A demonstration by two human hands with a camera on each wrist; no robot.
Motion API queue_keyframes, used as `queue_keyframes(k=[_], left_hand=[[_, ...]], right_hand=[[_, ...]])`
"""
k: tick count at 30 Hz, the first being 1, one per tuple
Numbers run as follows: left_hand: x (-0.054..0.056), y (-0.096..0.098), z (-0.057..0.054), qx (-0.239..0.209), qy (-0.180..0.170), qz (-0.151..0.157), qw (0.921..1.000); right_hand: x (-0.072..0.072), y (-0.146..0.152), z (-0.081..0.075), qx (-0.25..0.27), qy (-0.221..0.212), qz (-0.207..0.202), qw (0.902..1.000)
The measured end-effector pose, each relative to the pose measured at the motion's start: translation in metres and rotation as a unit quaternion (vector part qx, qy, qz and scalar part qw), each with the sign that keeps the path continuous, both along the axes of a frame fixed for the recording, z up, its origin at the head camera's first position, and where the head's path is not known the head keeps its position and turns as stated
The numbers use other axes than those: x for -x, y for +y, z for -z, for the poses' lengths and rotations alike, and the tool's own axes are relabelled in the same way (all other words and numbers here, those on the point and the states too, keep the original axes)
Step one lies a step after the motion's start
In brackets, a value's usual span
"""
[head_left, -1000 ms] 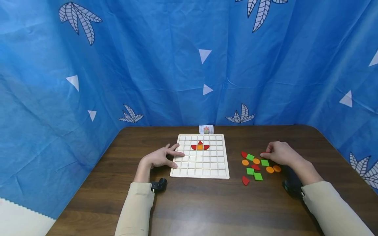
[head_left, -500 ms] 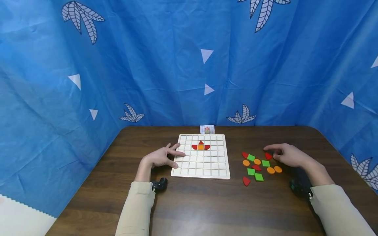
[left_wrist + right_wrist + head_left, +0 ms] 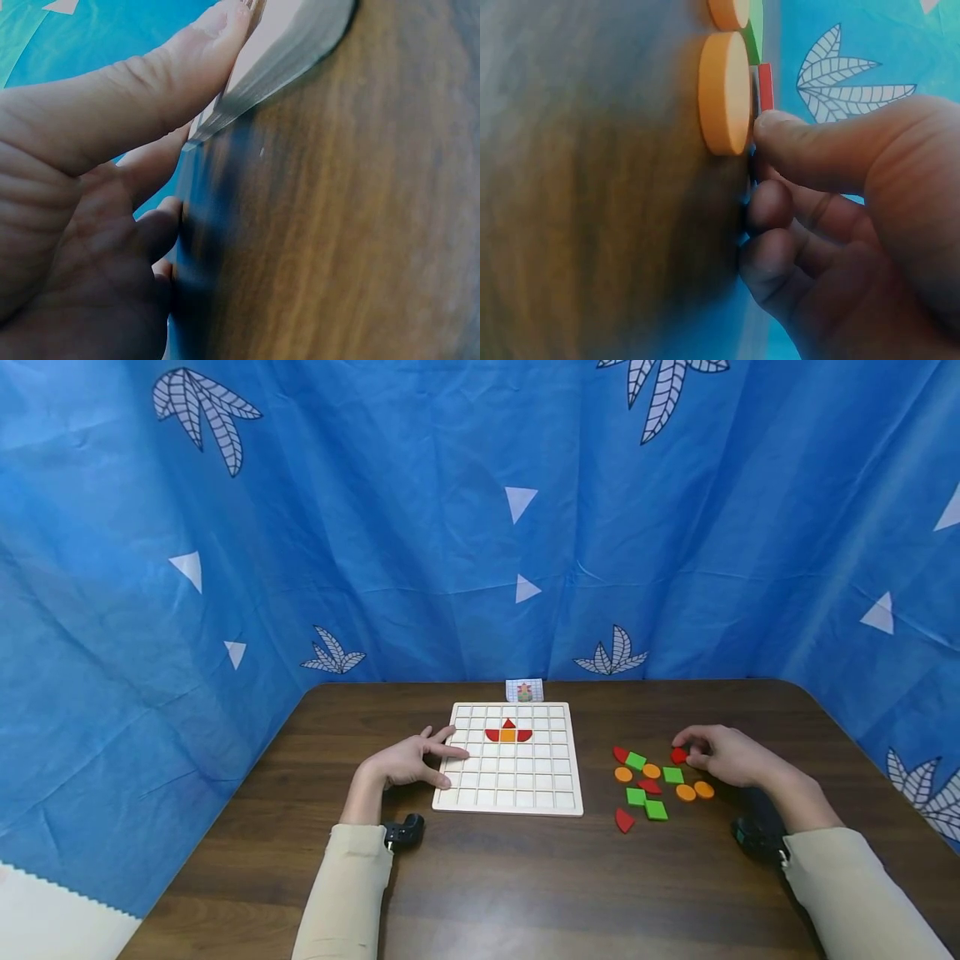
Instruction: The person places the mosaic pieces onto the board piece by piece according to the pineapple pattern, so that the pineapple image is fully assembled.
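My left hand (image 3: 408, 760) rests on the left side of a white square grid board (image 3: 547, 777), fingers spread and fairly straight. Its thumb (image 3: 187, 56) lies along the board's edge in the left wrist view. On the board are an orange square tile (image 3: 507, 736), a red triangle tile (image 3: 508, 723) above it and red quarter-circle tiles (image 3: 524, 737) on either side. Over at the right, my right hand (image 3: 723, 754) pinches a red quarter-circle tile (image 3: 678, 756) between thumb and index finger. Only a red edge of that tile (image 3: 765, 86) shows beyond the thumb in the right wrist view.
Loose green square tiles (image 3: 656, 810), orange round tiles (image 3: 686, 792) and red quarter-circle tiles (image 3: 624, 820) lie on the brown wooden table (image 3: 525, 877) between board and right hand. Behind the board is a small picture card (image 3: 524, 690). A blue curtain (image 3: 435, 527) hangs behind the table.
My right hand loosened on the red tile and drew slightly right, leaving it on the table, then closed thumb and index finger on it again, the tile turned. The left hand stays put.
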State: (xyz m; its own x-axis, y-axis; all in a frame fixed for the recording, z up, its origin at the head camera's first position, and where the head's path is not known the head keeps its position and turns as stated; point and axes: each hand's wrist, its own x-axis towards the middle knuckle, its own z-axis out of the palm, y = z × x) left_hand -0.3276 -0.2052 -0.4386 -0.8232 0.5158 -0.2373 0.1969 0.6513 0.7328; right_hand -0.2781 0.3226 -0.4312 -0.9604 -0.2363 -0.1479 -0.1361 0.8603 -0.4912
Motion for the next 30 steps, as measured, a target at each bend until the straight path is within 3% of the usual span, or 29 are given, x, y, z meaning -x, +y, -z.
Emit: queue_keyframes(k=[15, 24, 30], left_hand=[[0.001, -0.001, 0.0, 0.011, 0.001, 0.004, 0.9999], [0.006, 0.001, -0.004, 0.016, 0.009, 0.004, 0.9998], [0.004, -0.001, 0.001, 0.02, 0.004, 0.004, 0.9998]], right_hand=[[0.008, -0.03, -0.016, 0.015, 0.032, -0.025, 0.9991], [0.024, -0.075, -0.032, 0.031, 0.054, -0.025, 0.9978], [0.033, -0.111, -0.034, 0.044, 0.053, -0.04, 0.9969]])
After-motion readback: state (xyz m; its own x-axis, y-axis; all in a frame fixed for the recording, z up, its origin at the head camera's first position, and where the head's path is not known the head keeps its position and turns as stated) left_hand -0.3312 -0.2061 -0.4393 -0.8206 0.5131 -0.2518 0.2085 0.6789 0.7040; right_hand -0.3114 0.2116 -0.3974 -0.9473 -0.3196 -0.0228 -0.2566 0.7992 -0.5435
